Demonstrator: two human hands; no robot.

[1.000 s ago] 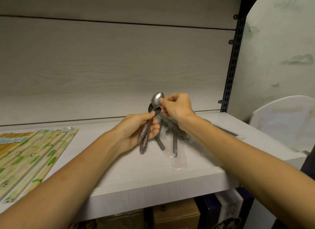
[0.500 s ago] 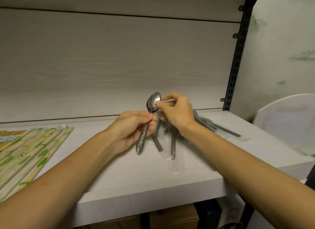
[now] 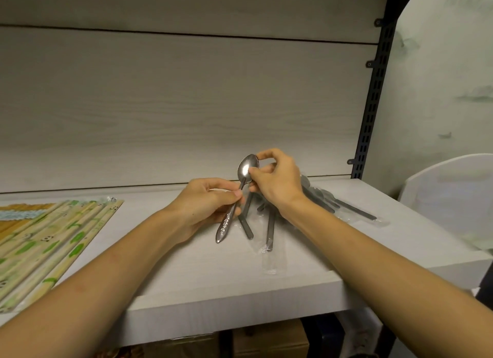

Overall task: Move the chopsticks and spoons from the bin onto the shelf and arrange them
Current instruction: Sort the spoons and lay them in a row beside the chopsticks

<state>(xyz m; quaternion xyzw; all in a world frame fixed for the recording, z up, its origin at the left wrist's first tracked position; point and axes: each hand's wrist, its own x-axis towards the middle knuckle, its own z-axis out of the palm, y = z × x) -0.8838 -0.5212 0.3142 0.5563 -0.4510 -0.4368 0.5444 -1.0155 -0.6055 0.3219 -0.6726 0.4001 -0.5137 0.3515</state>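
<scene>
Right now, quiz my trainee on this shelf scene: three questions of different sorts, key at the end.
1. True or false: the spoon held up in the hands is wrapped in plastic.
2. Which hand pinches the spoon's bowl? A) left hand B) right hand C) neither
3. Fill in: the chopsticks lie on the shelf to the ____ of the loose spoons.

Key
1. False; it is bare, while spoons on the shelf lie in clear wrappers.
2. B; the left hand holds the handle.
3. Left.
</scene>
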